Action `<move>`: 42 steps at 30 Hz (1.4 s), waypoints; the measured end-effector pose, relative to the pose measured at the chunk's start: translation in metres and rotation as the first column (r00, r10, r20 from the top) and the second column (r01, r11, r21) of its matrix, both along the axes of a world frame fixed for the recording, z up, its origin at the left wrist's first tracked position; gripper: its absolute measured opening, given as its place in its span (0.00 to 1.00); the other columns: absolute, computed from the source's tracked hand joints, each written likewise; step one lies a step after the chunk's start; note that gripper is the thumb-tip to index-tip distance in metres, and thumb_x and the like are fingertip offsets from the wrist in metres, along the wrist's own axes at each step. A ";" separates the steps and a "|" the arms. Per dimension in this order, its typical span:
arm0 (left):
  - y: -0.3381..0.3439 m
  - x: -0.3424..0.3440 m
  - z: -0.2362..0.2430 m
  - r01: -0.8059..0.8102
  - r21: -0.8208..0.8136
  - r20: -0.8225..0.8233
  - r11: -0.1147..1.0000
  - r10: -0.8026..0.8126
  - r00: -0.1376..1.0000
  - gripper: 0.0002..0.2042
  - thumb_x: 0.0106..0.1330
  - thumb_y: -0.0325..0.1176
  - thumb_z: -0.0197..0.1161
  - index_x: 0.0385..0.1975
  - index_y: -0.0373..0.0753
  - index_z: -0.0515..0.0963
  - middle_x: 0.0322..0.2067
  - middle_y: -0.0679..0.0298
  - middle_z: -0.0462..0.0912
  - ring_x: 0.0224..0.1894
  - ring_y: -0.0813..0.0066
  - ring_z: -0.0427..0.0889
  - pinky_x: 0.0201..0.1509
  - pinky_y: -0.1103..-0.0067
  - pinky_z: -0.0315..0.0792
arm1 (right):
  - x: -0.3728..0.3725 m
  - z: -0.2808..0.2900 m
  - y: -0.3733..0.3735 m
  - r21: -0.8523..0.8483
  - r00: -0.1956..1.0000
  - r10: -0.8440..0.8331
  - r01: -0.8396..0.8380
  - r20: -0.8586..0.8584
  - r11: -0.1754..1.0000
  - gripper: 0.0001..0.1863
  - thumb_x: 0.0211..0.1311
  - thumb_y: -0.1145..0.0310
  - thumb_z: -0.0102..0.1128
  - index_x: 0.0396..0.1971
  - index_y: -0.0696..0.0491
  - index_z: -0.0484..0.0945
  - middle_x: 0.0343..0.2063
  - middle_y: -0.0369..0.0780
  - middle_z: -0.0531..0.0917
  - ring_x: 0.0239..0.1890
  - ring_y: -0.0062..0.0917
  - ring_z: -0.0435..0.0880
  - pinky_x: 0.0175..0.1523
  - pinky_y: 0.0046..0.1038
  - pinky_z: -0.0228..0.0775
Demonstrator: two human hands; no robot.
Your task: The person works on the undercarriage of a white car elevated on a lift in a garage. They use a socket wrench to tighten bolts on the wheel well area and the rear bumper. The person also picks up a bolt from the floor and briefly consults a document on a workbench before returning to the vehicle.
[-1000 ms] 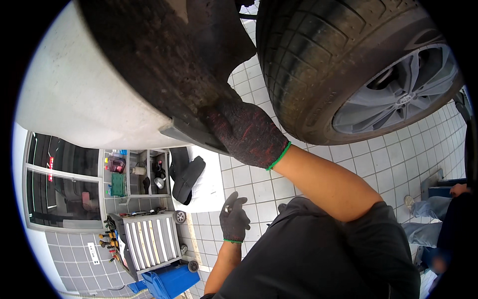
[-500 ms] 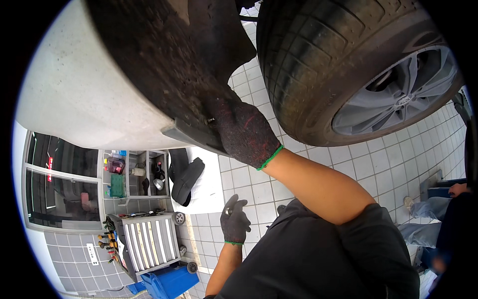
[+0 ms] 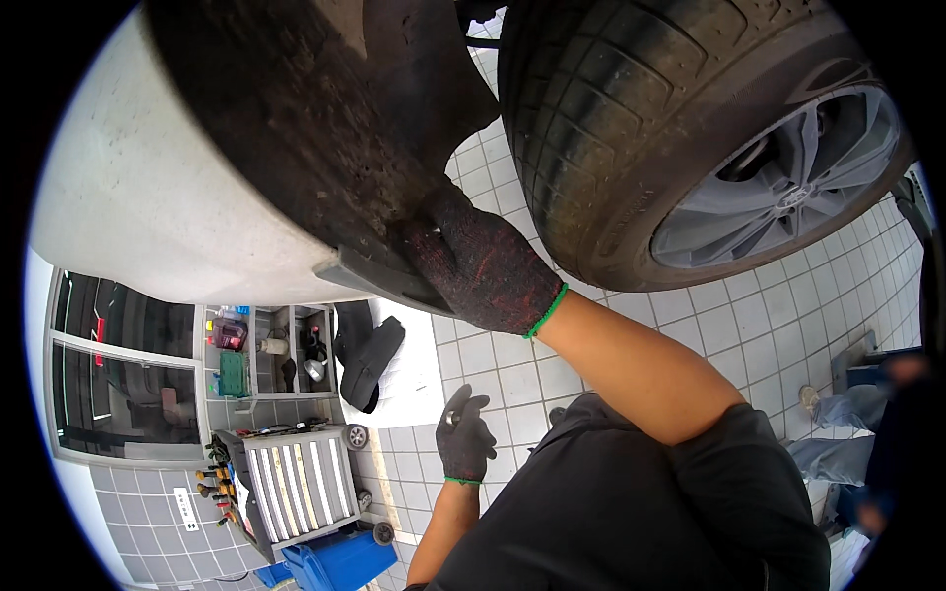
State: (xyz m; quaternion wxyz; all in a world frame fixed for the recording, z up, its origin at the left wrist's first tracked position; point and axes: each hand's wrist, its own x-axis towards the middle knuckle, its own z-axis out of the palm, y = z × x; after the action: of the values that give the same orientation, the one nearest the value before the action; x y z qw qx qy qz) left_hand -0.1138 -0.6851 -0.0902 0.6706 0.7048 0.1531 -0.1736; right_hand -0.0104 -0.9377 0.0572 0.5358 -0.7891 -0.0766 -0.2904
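My gloved right hand (image 3: 473, 256) is pressed at the lower edge of a dirty dark wheel-arch liner (image 3: 286, 118), fingers bent round a spot there; what they grip is too small to make out. The liner lies inside a white car body panel (image 3: 138, 177). Beside it on the right is a tyre (image 3: 581, 158) with a grey alloy wheel (image 3: 788, 197). Lower down, my left hand (image 3: 466, 438), in a dark glove with a green cuff, has curled fingers round a small shiny metal piece (image 3: 452, 417) over the tiled floor.
At left stand a shelving unit (image 3: 296, 310) with bottles, a wheeled tool chest (image 3: 296, 478) and blue bins (image 3: 345, 561). Dark pads (image 3: 370, 369) lie on a white board (image 3: 419, 384). At right, a person's legs (image 3: 838, 453) appear beside a dark stand (image 3: 857, 369).
My right hand's fingers have shifted slightly at the liner's edge; a small bright bit showed there half a second ago and is now mostly covered. My left hand is almost still.
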 end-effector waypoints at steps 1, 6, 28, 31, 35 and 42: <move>0.001 0.000 -0.002 -0.010 0.000 0.002 1.000 0.010 1.000 0.26 0.73 0.36 0.64 0.67 0.32 0.68 0.46 0.50 0.84 0.14 0.77 0.73 0.09 0.76 0.68 | 0.001 -0.003 0.001 -0.057 0.999 -0.032 0.032 -0.002 0.998 0.23 0.65 0.69 0.55 0.59 0.59 0.76 0.44 0.54 0.81 0.42 0.45 0.85 0.49 0.47 0.81; 0.002 -0.001 -0.001 -0.007 -0.004 0.007 1.000 0.007 1.000 0.27 0.72 0.36 0.64 0.67 0.32 0.68 0.46 0.50 0.84 0.14 0.76 0.73 0.09 0.76 0.68 | 0.009 -0.021 0.005 -0.368 0.982 -0.148 0.182 0.119 0.912 0.22 0.66 0.68 0.54 0.59 0.57 0.77 0.42 0.54 0.81 0.40 0.46 0.86 0.43 0.47 0.82; -0.006 -0.002 0.007 -0.038 0.044 0.010 0.998 0.037 0.999 0.27 0.71 0.34 0.62 0.68 0.27 0.68 0.38 0.55 0.86 0.14 0.78 0.73 0.11 0.80 0.65 | 0.008 -0.028 0.006 -0.213 0.944 -0.059 0.135 0.325 0.968 0.22 0.64 0.68 0.56 0.56 0.58 0.77 0.42 0.52 0.78 0.38 0.51 0.83 0.44 0.49 0.80; -0.009 -0.001 0.008 -0.055 0.034 0.007 0.998 0.055 0.998 0.28 0.71 0.33 0.62 0.68 0.27 0.68 0.36 0.56 0.86 0.14 0.78 0.73 0.11 0.80 0.65 | 0.011 -0.024 0.003 -0.233 0.967 -0.056 0.116 0.250 0.966 0.18 0.69 0.66 0.54 0.54 0.58 0.78 0.41 0.52 0.80 0.39 0.53 0.83 0.48 0.49 0.79; 0.001 0.002 -0.002 -0.001 0.016 0.009 1.000 0.001 1.000 0.28 0.72 0.38 0.65 0.68 0.32 0.67 0.45 0.51 0.85 0.15 0.76 0.75 0.09 0.77 0.69 | 0.007 -0.015 -0.002 -0.116 0.999 0.035 -0.037 -0.017 0.993 0.16 0.77 0.62 0.49 0.51 0.57 0.78 0.39 0.55 0.82 0.42 0.56 0.83 0.50 0.49 0.78; -0.002 0.006 0.002 -0.011 0.024 0.003 1.000 0.011 1.000 0.28 0.71 0.36 0.64 0.68 0.30 0.68 0.40 0.54 0.85 0.15 0.76 0.74 0.10 0.78 0.68 | 0.004 -0.017 0.004 0.145 0.996 0.041 -0.052 0.076 0.988 0.15 0.75 0.61 0.56 0.49 0.57 0.76 0.40 0.57 0.83 0.44 0.57 0.84 0.50 0.51 0.77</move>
State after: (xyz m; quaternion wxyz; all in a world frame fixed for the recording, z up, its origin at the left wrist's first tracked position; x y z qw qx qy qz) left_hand -0.1083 -0.6876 -0.0883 0.6633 0.7121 0.1581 -0.1669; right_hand -0.0064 -0.9336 0.0404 0.5958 -0.7347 -0.0928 -0.3110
